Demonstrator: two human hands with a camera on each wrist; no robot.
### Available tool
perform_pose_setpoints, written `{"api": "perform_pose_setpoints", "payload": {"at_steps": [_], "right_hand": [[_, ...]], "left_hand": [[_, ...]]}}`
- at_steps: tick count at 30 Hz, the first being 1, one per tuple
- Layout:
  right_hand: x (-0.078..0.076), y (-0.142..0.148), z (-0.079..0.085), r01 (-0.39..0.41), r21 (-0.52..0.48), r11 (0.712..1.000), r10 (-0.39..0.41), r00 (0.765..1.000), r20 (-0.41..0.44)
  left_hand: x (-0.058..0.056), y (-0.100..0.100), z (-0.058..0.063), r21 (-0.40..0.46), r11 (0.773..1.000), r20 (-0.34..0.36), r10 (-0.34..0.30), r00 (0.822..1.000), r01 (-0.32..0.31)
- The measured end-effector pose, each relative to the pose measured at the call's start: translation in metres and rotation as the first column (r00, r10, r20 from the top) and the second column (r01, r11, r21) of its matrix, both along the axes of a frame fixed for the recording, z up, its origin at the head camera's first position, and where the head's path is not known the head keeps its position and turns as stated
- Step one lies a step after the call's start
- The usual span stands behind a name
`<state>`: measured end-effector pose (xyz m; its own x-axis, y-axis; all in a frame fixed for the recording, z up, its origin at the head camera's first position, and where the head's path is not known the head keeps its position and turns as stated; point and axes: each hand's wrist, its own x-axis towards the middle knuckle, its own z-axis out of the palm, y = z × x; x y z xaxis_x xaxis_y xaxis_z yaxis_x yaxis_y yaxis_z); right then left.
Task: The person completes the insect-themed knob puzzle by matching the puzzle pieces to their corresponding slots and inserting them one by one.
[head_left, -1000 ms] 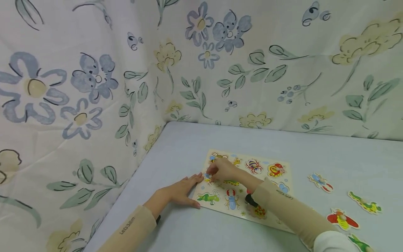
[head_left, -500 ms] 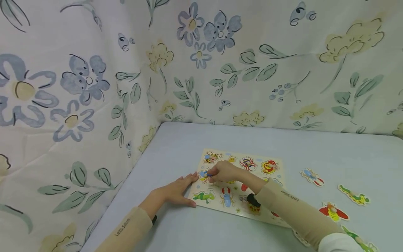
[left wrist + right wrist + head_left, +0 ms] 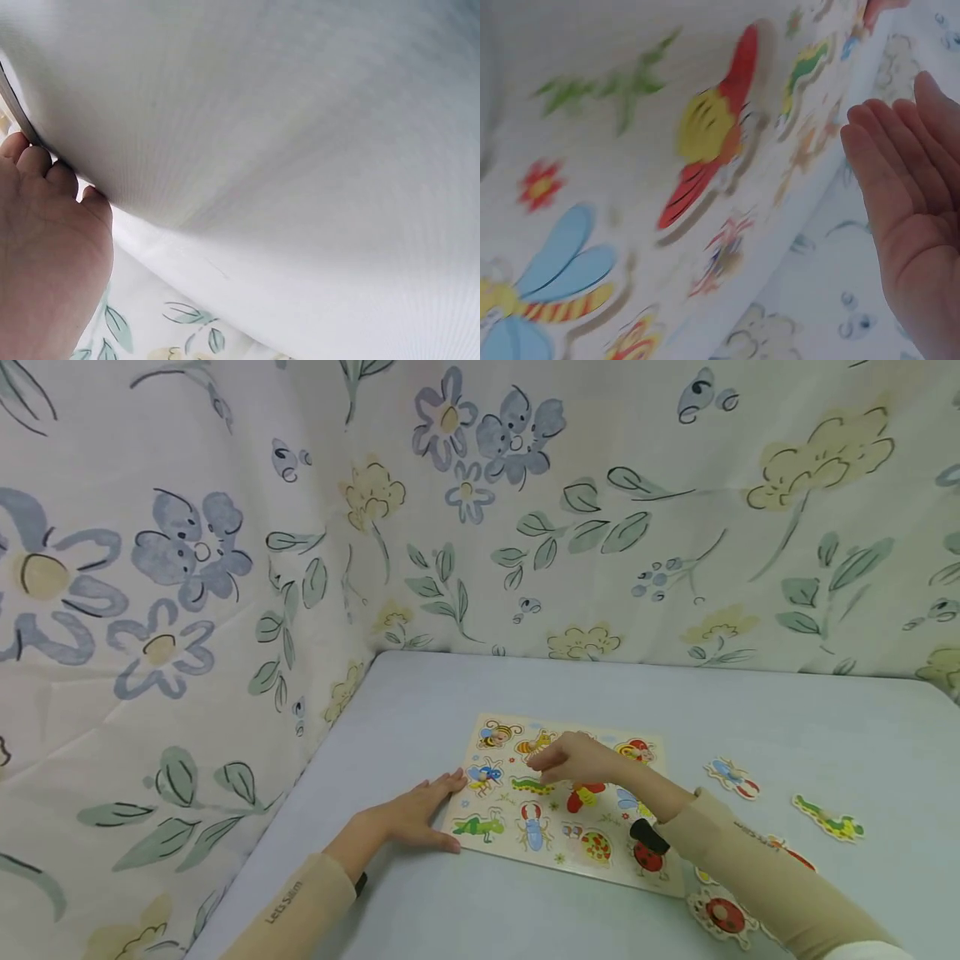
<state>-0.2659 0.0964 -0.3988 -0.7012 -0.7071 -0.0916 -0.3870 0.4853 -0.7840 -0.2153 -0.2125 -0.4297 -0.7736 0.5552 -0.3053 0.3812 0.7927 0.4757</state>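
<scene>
The right hand (image 3: 579, 760) hovers over the insect puzzle board (image 3: 557, 837), fingers loosely extended, gripping nothing. The left hand (image 3: 411, 814), fingers straight, touches the board's left side. Loose pieces (image 3: 828, 818) (one a ladybug (image 3: 725, 913)) lie rightward on the tabletop (image 3: 420, 727).

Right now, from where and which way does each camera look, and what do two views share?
Head: on the head, facing forward and down at the insect puzzle board; left hand, right hand, beige sleeves show.
Left wrist: on that wrist, facing past the left palm over a pale surface towards floral cloth.
Right wrist: on that wrist, facing the board; right palm and fingers show.
Head and right wrist share the red-winged insect.
</scene>
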Motion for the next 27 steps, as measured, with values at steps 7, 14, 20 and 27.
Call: {"api": "perform_pose_setpoints", "payload": {"at_steps": [7, 14, 20, 27], "right_hand": [[0.005, 0.035, -0.005, 0.027, -0.018, 0.999, -0.027, 0.999, 0.024], [0.011, 0.070, -0.006, 0.107, 0.003, 0.994, -0.107, 0.994, 0.015], [0.016, 0.093, -0.007, 0.147, 0.029, 0.989, -0.147, 0.989, 0.000], [0.021, 0.109, -0.008, 0.168, 0.019, 0.986, -0.168, 0.986, -0.001]], "left_hand": [[0.001, 0.000, -0.001, -0.011, 1.000, -0.002, 0.005, 1.000, -0.005], [0.002, -0.001, 0.000, -0.013, 1.000, -0.012, 0.014, 1.000, -0.014], [0.003, 0.000, 0.002, -0.003, 1.000, -0.010, 0.017, 1.000, -0.017], [0.003, 0.002, 0.003, 0.000, 1.000, -0.001, 0.016, 1.000, -0.016]]}}
